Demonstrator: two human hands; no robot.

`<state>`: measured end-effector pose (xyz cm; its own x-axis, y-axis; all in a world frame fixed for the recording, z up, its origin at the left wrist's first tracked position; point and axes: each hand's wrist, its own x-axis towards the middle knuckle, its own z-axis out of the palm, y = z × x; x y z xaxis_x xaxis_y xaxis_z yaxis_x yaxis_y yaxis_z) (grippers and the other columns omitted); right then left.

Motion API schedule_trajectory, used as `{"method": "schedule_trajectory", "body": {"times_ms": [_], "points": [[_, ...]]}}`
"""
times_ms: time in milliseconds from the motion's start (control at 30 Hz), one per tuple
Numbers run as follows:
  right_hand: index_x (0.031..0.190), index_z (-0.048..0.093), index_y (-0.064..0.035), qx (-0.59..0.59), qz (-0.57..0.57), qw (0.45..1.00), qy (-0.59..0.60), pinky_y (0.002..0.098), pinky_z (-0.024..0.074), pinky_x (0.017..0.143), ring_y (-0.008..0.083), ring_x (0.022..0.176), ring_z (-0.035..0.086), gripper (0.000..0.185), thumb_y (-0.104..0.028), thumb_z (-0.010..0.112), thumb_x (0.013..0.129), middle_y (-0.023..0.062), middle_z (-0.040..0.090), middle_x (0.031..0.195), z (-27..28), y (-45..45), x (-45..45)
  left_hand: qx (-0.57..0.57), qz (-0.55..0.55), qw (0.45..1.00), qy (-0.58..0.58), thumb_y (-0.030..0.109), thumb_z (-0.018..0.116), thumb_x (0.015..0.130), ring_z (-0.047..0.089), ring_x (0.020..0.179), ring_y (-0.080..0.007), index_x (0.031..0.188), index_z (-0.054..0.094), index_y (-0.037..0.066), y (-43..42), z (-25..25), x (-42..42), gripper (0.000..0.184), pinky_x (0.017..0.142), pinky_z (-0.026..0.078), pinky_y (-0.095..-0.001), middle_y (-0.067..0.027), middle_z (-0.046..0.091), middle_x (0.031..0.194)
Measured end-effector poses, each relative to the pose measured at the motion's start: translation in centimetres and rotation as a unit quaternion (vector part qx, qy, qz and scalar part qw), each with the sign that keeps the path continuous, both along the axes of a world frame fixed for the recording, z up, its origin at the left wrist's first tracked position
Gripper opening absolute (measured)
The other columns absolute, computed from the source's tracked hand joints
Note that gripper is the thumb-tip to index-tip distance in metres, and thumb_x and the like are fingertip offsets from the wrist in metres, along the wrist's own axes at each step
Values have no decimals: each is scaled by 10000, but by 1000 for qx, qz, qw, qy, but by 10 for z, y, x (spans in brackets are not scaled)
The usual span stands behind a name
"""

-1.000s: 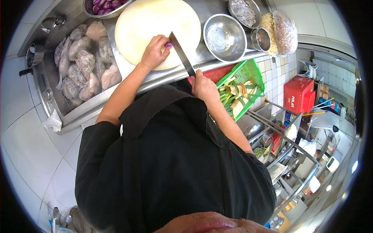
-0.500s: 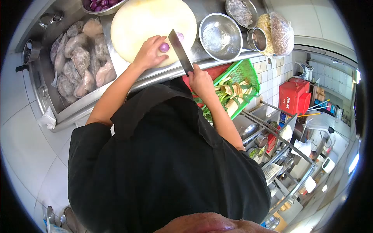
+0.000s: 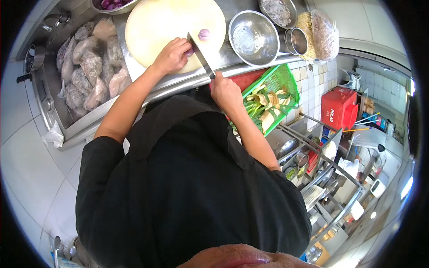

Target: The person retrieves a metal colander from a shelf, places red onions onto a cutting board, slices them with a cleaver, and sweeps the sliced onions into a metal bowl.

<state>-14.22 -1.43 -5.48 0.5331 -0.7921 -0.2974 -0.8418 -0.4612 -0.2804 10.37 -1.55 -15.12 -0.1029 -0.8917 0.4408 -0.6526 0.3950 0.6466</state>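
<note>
– Left hand and right hand, how do they stand now?

– Both are occupied. The left one has its fingers bent around a purple onion and holds it down. The right one is closed firmly on the handle of a knife.

– Where does this onion lie exactly?

– It lies on the round cutting board, in the part nearer to the person, between the left fingers and the blade. The blade points obliquely away from the body. Whether it touches the onion, I cannot tell.

– Is that the only piece on the board?

– No, one pale purple piece lies apart, on the other side of the blade.

– And what is around the board?

– On the metal desk, just to the right, stands a steel bowl. Beyond the board's left edge is another bowl, with more purple onions inside. Further left is the sink, which contains many wrapped lumps; their content is not clear to me. Below the desk, near the right forearm, a green basket carries leafy vegetables.
</note>
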Motion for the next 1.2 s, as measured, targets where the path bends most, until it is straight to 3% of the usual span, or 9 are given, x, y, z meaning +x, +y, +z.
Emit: {"method": "schedule_trajectory", "body": {"times_ms": [333, 433, 533, 833, 1033, 1133, 1200], "points": [[1088, 613, -2, 13, -22, 1000, 1, 587, 571, 708, 474, 773, 719, 228, -211, 579, 1005, 282, 715, 806, 5, -3, 3, -21, 46, 999, 15, -18, 638, 708, 590, 895, -341, 941, 622, 31, 6, -7, -4, 239, 799, 479, -423, -124, 604, 942], [1070, 609, 4, 13, -19, 1000, 3, 584, 573, 713, 475, 771, 718, 230, -215, 585, 1002, 279, 716, 804, -1, 2, 3, 25, 28, 999, 0, -17, 665, 745, 603, 981, -354, 1015, 639, 8, 9, -8, -1, 273, 881, 478, -432, -157, 620, 1018], [1059, 609, 5, 11, -11, 1000, -3, 584, 574, 715, 477, 769, 716, 233, -219, 592, 999, 278, 714, 800, 6, -3, 5, -57, 48, 997, 33, -19, 655, 712, 596, 887, -346, 914, 603, 31, 6, -6, -4, 214, 796, 476, -439, -124, 591, 911], [1089, 620, 11, 41, -29, 999, -15, 604, 544, 761, 492, 825, 695, 260, -230, 609, 991, 302, 703, 845, 8, -3, 3, -9, 56, 998, 37, 11, 691, 770, 628, 969, -346, 975, 635, 31, 11, -14, -1, 213, 849, 497, -427, -135, 652, 1022], [1057, 636, 24, 74, -21, 996, -35, 592, 538, 823, 497, 904, 692, 293, -260, 630, 986, 296, 712, 889, -14, -29, -9, -29, 70, 997, 34, 83, 726, 806, 650, 939, -356, 1037, 662, 27, 5, -12, -2, 246, 831, 522, -427, -138, 675, 966], [1058, 633, 30, 54, -52, 996, -39, 593, 539, 824, 500, 900, 692, 298, -260, 629, 988, 303, 711, 898, -16, -26, -7, 107, 115, 985, -78, 127, 723, 840, 668, 905, -368, 1118, 674, 27, 0, -7, -3, 299, 810, 537, -430, -150, 691, 898], [1061, 631, 32, 55, -68, 995, -39, 593, 541, 822, 503, 901, 692, 293, -253, 625, 991, 307, 711, 903, -16, -21, -3, 244, 199, 949, -21, 165, 739, 863, 685, 917, -362, 1161, 681, 38, -2, 8, -15, 329, 800, 541, -417, -159, 691, 855]]}}
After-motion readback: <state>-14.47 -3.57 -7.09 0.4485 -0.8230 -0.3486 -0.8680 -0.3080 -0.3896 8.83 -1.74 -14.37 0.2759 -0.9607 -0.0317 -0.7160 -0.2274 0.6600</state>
